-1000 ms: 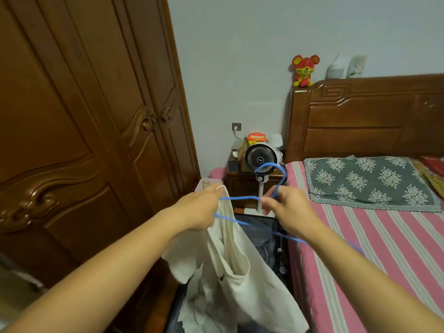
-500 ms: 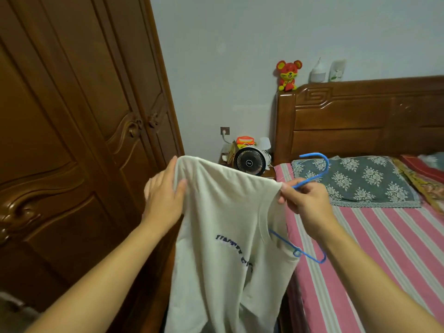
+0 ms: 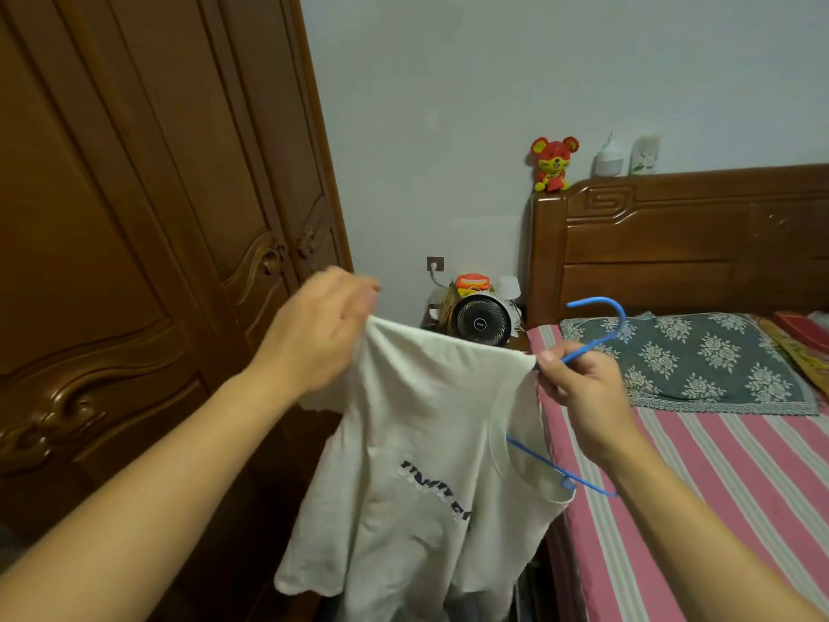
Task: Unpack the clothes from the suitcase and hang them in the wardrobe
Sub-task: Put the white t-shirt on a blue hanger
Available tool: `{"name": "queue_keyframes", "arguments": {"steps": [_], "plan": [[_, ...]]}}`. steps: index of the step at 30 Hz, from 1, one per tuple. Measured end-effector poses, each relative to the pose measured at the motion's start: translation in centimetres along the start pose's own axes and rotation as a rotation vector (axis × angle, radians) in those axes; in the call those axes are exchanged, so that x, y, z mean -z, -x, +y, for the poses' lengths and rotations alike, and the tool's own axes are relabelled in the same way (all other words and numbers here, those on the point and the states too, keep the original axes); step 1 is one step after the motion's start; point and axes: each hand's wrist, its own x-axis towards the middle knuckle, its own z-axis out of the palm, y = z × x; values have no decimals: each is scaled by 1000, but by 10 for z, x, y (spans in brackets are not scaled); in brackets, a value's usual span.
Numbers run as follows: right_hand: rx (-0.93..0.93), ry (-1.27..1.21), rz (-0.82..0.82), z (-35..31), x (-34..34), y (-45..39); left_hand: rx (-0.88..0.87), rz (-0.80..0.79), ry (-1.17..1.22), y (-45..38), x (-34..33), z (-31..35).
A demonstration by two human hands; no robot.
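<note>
Left hand [image 3: 314, 338] lifted off shirt [image 3: 426, 442] shoulder, now pinching it; right hand [image 3: 578, 397] grip held round hanger [image 3: 601, 325] neck so shirt is seated on it, wardrobe [image 3: 134, 262] doors closed

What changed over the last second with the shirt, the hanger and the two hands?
The white T-shirt was lifted from a hanging bunch and spread across the blue hanger. The left hand moved from the hanger's end to the shirt's shoulder, pulling cloth over it. The right hand kept gripping the hanger below its hook. The wardrobe doors stayed closed.
</note>
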Motion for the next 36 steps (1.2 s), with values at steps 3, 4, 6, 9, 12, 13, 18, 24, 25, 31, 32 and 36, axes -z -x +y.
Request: {"name": "queue_keyframes", "arguments": {"steps": [3,4,6,9,12,13,18,24,25,31,32,36], "plan": [[25,54,-15,-2,0,-3,-54,-159,-131,16,-14,-5],[44,80,-21,-2,1,-5,-56,-146,-125,20,-16,-10],[60,136,-39,-2,3,-7,-131,-72,-132,23,-16,-17],[28,101,-9,-1,9,-12,-182,-27,-162,24,-10,-22],[8,57,-9,-4,11,-16,-176,-40,-293,19,0,-25],[11,69,-32,-4,6,-16,-218,-40,-369,16,-1,-18],[143,244,-170,-9,-30,-16,-306,-238,-391,6,-34,67],[310,528,-193,7,-30,-13,-127,-306,-295,15,-43,67],[421,584,-83,16,-25,-5,-112,-289,-278,17,-44,64],[354,771,-235,107,-22,75,83,-219,-116,25,-33,45],[224,770,-325,121,-26,75,95,-213,-99,25,-30,42],[-95,685,-332,145,-39,54,80,-178,-33,28,-13,29]]}}
